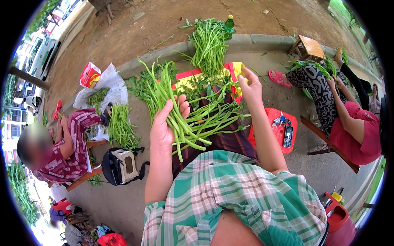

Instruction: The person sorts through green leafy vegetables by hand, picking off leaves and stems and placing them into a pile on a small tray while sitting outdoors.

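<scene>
My left hand (pixel 167 123) is closed around a bunch of long green leafy-vegetable stems (pixel 167 95), their lower ends pointing down and right. To the right, my right hand (pixel 253 87) is raised with its fingers apart and nothing in it. More loose stems with leaves (pixel 212 118) lie across my lap, on dark striped cloth. Beyond my knees, a red and yellow sheet (pixel 187 77) lies on the ground with leaves on it. A large pile of stems (pixel 207 46) rests past it, against the kerb.
A red plastic stool (pixel 271 132) at my right bears keys and a mobile phone (pixel 288 136). A green bottle (pixel 229 26) stands by the kerb (pixel 258 41). Left are a stem bundle (pixel 121 126), a black bag (pixel 112 167) and a seated person; another person sits at right, near a wooden stool (pixel 309 46).
</scene>
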A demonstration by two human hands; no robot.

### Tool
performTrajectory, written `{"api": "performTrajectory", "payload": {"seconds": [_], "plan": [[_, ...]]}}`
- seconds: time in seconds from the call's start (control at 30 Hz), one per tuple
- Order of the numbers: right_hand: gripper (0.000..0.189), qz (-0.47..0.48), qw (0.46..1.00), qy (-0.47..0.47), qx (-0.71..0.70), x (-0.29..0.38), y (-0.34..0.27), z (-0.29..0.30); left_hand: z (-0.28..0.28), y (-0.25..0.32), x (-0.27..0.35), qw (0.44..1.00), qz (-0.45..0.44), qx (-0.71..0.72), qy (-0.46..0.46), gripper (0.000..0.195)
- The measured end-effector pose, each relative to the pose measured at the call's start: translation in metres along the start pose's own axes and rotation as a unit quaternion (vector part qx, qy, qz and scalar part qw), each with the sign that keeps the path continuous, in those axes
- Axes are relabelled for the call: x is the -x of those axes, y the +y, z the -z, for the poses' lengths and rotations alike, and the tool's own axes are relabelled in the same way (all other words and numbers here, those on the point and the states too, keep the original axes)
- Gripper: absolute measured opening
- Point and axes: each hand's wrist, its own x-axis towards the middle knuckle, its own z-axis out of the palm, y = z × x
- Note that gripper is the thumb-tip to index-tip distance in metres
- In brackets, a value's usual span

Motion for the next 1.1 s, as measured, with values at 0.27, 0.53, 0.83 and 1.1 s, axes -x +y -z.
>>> {"api": "performTrajectory", "payload": {"seconds": [0.27, 0.53, 0.83, 1.1], "plan": [[0.023, -0.097, 0.897, -0.344, -0.261, 0.096, -0.133, 0.022, -0.018, -0.011, -0.002, 0.999, -0.036, -0.017, -0.015, 0.027], [0.025, -0.101, 0.874, -0.404, -0.25, 0.12, -0.135, 0.012, -0.027, -0.02, 0.013, 0.995, -0.063, -0.043, -0.068, 0.035], [0.025, -0.242, 0.791, -0.428, -0.363, 0.128, -0.132, 0.022, -0.026, -0.019, 0.027, 0.992, -0.038, -0.041, -0.112, 0.039], [0.023, -0.278, 0.754, -0.377, -0.459, 0.124, -0.136, 0.028, -0.021, -0.019, 0.031, 0.992, -0.047, -0.048, -0.107, 0.039]]}}
